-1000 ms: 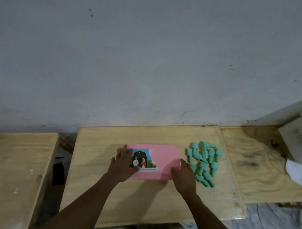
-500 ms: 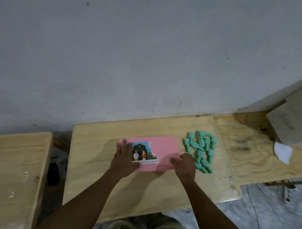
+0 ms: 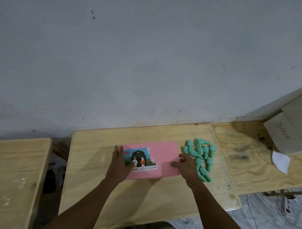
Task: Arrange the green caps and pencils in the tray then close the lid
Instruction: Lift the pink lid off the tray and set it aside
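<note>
Pressing the left end of the pink tray lid point(image 3: 162, 153), the left hand point(image 3: 120, 160) lies flat; the right hand point(image 3: 187, 165) grips its right edge beside the green caps point(image 3: 201, 154).

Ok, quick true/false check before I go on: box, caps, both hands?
1. The pink box is shut. True.
2. The caps are inside the box. False: they lie in a pile on the table, just right of the box.
3. The left hand and right hand both touch the box. True: one at each end.
4. The left hand holds a cap. False: its straight fingers rest on the box at the left edge of the sticker.
</note>
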